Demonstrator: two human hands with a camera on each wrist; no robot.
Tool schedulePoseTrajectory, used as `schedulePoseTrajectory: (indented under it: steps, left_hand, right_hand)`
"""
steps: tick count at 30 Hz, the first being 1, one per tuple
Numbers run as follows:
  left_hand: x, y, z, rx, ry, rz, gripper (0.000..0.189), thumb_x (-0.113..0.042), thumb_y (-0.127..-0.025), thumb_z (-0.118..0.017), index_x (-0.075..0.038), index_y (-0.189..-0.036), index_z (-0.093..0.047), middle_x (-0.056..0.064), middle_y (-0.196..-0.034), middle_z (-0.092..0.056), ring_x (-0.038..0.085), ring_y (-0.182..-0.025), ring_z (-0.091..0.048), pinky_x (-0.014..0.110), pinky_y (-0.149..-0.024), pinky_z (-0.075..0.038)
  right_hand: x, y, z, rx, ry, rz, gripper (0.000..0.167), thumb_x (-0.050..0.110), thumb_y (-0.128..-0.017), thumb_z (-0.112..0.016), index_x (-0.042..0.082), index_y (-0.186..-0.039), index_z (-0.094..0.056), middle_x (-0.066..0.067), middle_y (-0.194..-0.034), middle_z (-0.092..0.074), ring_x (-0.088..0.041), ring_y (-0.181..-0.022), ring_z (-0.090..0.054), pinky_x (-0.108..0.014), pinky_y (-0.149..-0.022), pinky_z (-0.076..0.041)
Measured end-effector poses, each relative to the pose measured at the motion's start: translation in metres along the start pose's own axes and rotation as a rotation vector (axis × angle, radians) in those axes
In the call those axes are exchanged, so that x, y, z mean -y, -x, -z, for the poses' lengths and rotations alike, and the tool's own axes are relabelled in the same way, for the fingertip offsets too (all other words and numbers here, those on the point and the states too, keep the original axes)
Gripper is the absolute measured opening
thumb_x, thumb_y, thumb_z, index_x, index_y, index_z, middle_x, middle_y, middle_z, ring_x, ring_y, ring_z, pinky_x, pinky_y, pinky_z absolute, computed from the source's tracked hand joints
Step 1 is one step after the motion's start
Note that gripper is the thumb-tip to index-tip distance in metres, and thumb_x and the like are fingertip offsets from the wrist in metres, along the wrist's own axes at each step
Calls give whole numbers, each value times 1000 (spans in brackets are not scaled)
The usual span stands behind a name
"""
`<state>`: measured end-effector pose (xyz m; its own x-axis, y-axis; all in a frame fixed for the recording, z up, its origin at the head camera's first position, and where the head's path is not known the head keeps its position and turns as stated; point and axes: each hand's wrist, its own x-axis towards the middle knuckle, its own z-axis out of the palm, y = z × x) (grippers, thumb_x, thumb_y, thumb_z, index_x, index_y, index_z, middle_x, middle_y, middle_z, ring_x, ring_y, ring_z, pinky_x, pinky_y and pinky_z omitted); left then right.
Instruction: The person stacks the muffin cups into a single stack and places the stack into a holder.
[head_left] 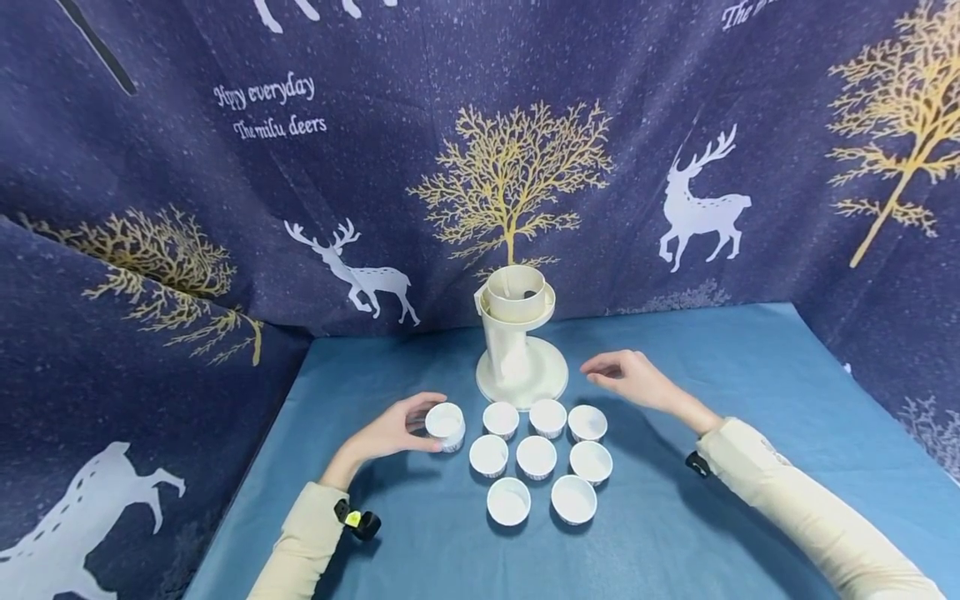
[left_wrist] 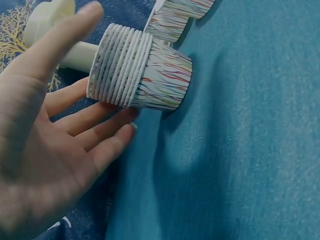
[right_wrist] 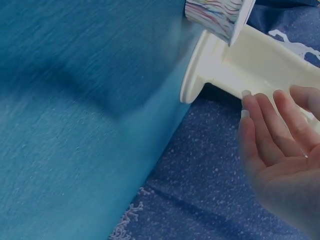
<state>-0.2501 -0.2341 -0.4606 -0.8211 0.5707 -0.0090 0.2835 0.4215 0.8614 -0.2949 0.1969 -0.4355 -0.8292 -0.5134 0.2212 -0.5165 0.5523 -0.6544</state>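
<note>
Though closely nested, streaked cups (left_wrist: 140, 70) loosely within a wide left hand (head_left: 395, 427), right hand (head_left: 628, 377) relaxed.

Your white cups (left_wrist: 167, 77) carry wavy multicoloured streaks, red and green among them, on a blue tablecloth (head_left: 420, 533). A plain cream stand (head_left: 510, 354) nearly matches your cream sleeves (head_left: 813, 510). Facing you, a navy backdrop (head_left: 375, 175), speckled pale, bears golden trees (head_left: 512, 179), white deer (head_left: 701, 218) and white lettering (head_left: 272, 90).
</note>
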Motion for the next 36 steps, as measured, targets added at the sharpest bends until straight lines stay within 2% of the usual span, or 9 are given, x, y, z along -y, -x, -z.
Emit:
schedulePoseTrajectory:
  steps: [2,7,10,15,20,27,32,36]
  left_hand:
    - [2,-1,-1,-7,1,-4,78,-17,-79,-81,2,-142,-40,17,-142,-49,36,-129,-48,54,-106,-38]
    - [3,-4,-3,-26,-11,-7,78,-18,-77,-82,1,-141,-42,16,-141,-51,35,-128,-50,55,-105,-40]
    - [3,-5,-4,-42,-28,-1,76,-18,-77,-83,0,-140,-44,15,-139,-53,34,-127,-51,53,-103,-43]
    - [3,-8,-5,-47,-45,-7,72,-18,-77,-82,2,-137,-47,16,-135,-55,33,-123,-54,50,-100,-46]
    - [5,-12,-8,-51,-63,-9,72,-19,-77,-83,2,-136,-48,16,-134,-56,31,-121,-55,44,-99,-48]
    - [9,-13,-9,-60,-104,-22,66,-21,-77,-83,-2,-133,-53,15,-127,-60,27,-112,-59,27,-88,-51]
    - [8,-13,-9,-67,-141,-8,62,-25,-77,-83,-8,-130,-56,11,-124,-62,21,-108,-60,24,-85,-51]
    - [9,-13,-10,-73,-164,5,63,-26,-76,-83,-9,-130,-56,9,-124,-63,20,-106,-61,25,-84,-51]
  right_hand:
    - [3,-2,-2,9,-5,0,21,18,-94,-63,12,-112,-71,-8,-108,-73,-18,-96,-69,-29,-83,-55]
    - [8,-6,-6,41,-30,20,25,18,-93,-65,7,-115,-69,-12,-110,-72,-23,-98,-69,-34,-85,-55]
    - [10,-8,-8,53,-32,28,30,19,-91,-68,5,-117,-68,-15,-113,-71,-25,-100,-69,-36,-85,-55]
    - [12,-12,-11,66,0,34,33,22,-88,-72,6,-116,-70,-11,-113,-72,-25,-103,-68,-37,-85,-55]
    - [16,-15,-15,98,6,47,34,21,-86,-73,5,-115,-70,-13,-111,-72,-28,-103,-69,-44,-86,-54]
    - [22,-21,-21,146,24,40,35,23,-85,-74,4,-115,-71,-13,-110,-72,-28,-103,-68,-45,-87,-54]
    - [23,-24,-25,173,17,51,37,23,-85,-74,2,-115,-70,-13,-110,-72,-29,-102,-68,-47,-86,-54]
    - [26,-26,-28,183,-13,62,36,19,-85,-74,2,-116,-69,-13,-112,-71,-31,-103,-68,-47,-87,-54]
